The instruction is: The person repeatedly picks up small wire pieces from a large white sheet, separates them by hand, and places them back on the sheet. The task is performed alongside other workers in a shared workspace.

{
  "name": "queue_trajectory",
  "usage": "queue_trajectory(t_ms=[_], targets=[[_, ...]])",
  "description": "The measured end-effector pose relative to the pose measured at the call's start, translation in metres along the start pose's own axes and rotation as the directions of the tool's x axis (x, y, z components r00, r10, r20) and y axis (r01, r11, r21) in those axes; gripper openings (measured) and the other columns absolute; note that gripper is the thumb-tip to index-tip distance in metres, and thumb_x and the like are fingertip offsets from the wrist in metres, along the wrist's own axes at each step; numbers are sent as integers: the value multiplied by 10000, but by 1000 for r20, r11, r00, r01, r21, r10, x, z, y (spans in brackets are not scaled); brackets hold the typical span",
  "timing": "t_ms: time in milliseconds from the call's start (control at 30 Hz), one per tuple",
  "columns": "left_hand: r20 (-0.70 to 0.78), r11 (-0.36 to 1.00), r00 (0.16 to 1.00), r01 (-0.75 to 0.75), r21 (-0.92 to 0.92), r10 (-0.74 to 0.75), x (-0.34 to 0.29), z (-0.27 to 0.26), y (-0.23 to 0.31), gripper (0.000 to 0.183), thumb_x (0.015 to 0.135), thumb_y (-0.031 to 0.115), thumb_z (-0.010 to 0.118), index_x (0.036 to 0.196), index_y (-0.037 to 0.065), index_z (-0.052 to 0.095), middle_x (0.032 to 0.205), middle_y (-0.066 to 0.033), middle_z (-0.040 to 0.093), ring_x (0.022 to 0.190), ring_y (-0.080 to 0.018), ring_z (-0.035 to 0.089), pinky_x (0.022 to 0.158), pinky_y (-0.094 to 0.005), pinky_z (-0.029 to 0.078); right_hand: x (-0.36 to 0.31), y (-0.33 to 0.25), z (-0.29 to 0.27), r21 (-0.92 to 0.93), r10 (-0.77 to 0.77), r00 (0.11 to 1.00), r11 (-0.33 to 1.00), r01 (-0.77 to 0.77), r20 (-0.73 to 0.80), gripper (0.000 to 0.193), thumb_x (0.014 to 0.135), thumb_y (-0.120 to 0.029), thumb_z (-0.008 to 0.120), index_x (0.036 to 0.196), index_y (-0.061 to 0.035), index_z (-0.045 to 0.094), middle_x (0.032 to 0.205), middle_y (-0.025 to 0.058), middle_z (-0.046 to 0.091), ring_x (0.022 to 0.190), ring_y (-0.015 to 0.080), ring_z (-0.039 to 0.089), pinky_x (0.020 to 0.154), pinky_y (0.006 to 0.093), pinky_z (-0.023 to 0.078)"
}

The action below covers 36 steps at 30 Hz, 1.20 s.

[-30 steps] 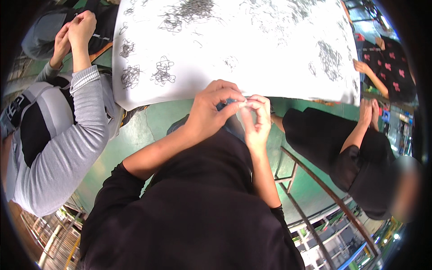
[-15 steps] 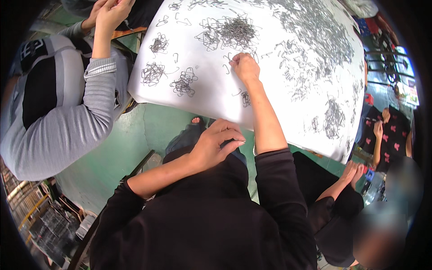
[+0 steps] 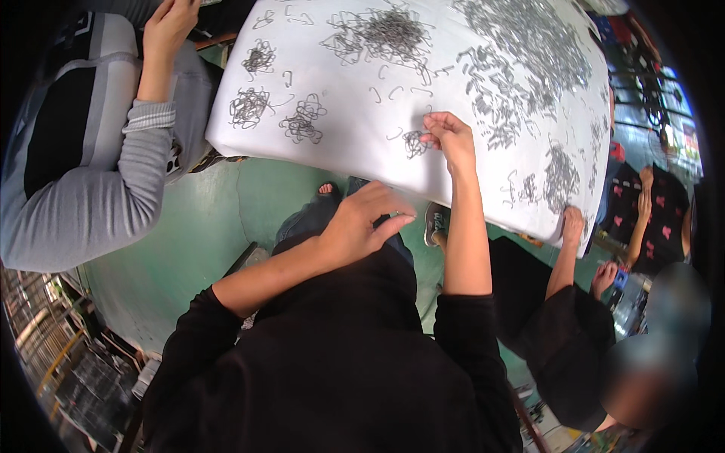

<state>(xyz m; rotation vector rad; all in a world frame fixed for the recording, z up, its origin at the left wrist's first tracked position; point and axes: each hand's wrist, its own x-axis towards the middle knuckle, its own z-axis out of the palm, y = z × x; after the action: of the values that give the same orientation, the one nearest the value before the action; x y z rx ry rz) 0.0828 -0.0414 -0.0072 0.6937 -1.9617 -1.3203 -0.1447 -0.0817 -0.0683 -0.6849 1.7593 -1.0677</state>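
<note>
My right hand (image 3: 451, 142) hangs over the white table (image 3: 355, 140), its thumb and fingers bent together beside a small pile of bent wire pieces (image 3: 414, 144). What its fingertips hold, if anything, I cannot make out. Close to my body, off the table's near edge, my left hand (image 3: 361, 221) is curled with thumb and fingertips brought together. Something tiny seems to show between them, too blurred to name. Loose wire hooks (image 3: 396, 92) lie just beyond my right hand, with a large tangled wire pile (image 3: 393, 34) behind them.
Small grey metal pieces (image 3: 521, 68) spread over the table's right side. More wire piles (image 3: 250, 108) lie at the left. A person in a grey sleeve (image 3: 113, 189) sits at my left. On my right, a co-worker's hand (image 3: 573, 224) touches the table edge near another wire pile (image 3: 560, 177).
My right hand has come back toward me and right, from the loose hooks to the small pile. My left hand has barely moved. The right-hand co-worker's hand has reached the table.
</note>
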Motion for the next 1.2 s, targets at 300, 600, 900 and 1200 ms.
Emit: queue_trajectory(t_ms=[300, 600, 900, 1200], targets=[[141, 999, 990, 7, -34, -3, 1, 2, -1, 132, 782, 33, 694, 910, 56, 671, 855, -55, 668, 791, -217, 603, 663, -321, 493, -154, -3, 0, 366, -84, 975, 918, 156, -207, 146, 793, -81, 742, 909, -29, 670, 774, 22, 656, 641, 76, 554, 569, 204, 370], [195, 998, 981, -8, -64, 21, 8, 17, 11, 139, 791, 31, 684, 925, 67, 688, 869, -56, 683, 770, -182, 603, 650, -292, 501, -204, 6, 10, 697, -55, 975, 691, 192, -214, 69, 770, -18, 737, 795, -26, 674, 970, 30, 578, 752, 90, 543, 661, 226, 418], [220, 988, 965, -131, -82, 146, 19, 40, 10, 288, 768, 16, 686, 1050, 53, 643, 914, -64, 676, 811, -218, 597, 719, -318, 495, -201, 19, 16, 271, -328, 730, 775, 571, -600, 131, 767, 38, 718, 818, -37, 623, 1027, 64, 512, 954, 159, 523, 855, 293, 454], [237, 908, 930, -337, 249, 280, 144, 80, -104, 183, 849, 123, 620, 1021, 70, 656, 1022, -101, 637, 964, -264, 569, 839, -363, 457, -209, 27, -3, 34, -478, 643, 787, 617, -598, 183, 692, 37, 778, 797, -41, 649, 996, 85, 513, 906, 193, 536, 749, 295, 485]])
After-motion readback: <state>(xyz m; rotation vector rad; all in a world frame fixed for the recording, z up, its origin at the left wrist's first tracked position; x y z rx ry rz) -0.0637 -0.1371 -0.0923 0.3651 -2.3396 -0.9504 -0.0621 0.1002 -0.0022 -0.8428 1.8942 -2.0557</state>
